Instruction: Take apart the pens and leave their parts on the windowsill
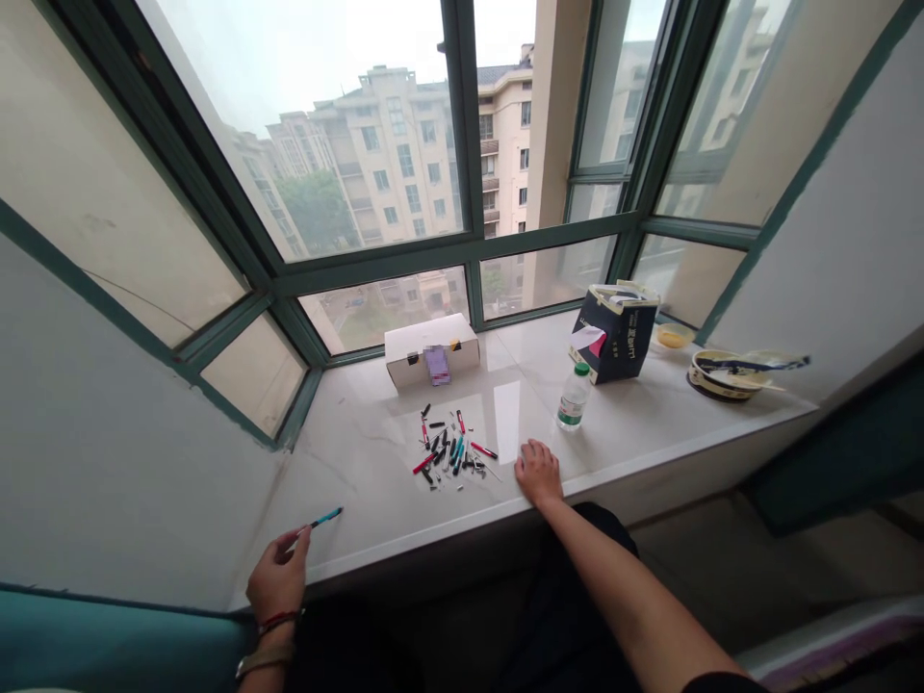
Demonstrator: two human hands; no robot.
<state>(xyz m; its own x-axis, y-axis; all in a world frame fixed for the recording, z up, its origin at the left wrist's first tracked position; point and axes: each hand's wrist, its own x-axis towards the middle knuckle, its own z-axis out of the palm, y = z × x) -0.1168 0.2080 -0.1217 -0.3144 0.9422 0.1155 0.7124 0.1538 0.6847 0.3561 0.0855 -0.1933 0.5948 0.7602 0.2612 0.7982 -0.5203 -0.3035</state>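
Observation:
My left hand (280,576) is at the left front of the white marble-like windowsill (361,433), its fingers pinched on a blue pen (329,517). The pen's blue end points up and to the right, over the sill. My right hand (540,472) lies on the sill near its front edge, palm down, holding nothing I can see. Between the hands, closer to the right one, is a loose heap of pen parts (457,452): black, red, teal and clear barrels, caps and small pieces.
Behind the heap stands a white box (404,358) with a purple packet (437,366) against its front. A clear bottle with a green cap (573,399) is beyond my right hand. A dark blue carton (621,337), a yellow dish (675,336) and a round container (722,377) stand farther right.

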